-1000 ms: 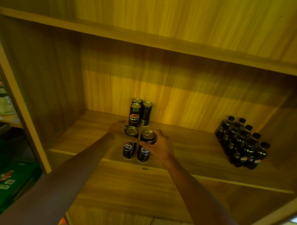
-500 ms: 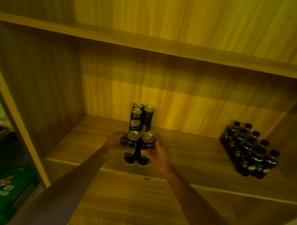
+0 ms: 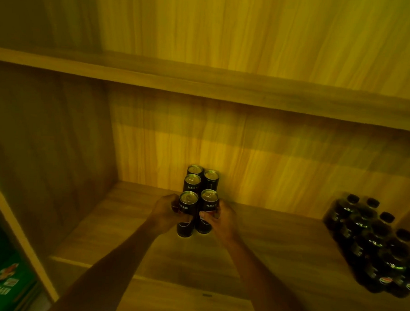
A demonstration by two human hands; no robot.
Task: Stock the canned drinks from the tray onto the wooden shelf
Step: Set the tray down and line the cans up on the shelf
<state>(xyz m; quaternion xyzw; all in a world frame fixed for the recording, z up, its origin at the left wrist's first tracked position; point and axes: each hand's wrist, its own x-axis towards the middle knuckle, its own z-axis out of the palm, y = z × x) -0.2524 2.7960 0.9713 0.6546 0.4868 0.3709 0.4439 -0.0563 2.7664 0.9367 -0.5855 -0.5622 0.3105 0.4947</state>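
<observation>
Two black drink cans stand side by side on the wooden shelf [image 3: 116, 224]. My left hand [image 3: 165, 211] is wrapped around the left can [image 3: 187, 206], and my right hand [image 3: 220, 218] grips the right can [image 3: 208, 202]. Both cans are upright, with silver tops showing. Directly behind them, against the back panel, stand three more black cans [image 3: 201, 178] in a tight group. The front pair sits close to this group. The tray is out of view.
A shrink-wrapped pack of dark bottles [image 3: 374, 245] lies on the shelf at the right. The upper shelf board [image 3: 202, 82] runs overhead. The left side panel [image 3: 19, 236] bounds the compartment, with green boxes [image 3: 3, 278] outside it at lower left.
Both hands have pushed the two held cans deeper into the shelf, from near the front edge to just in front of the three cans at the back.
</observation>
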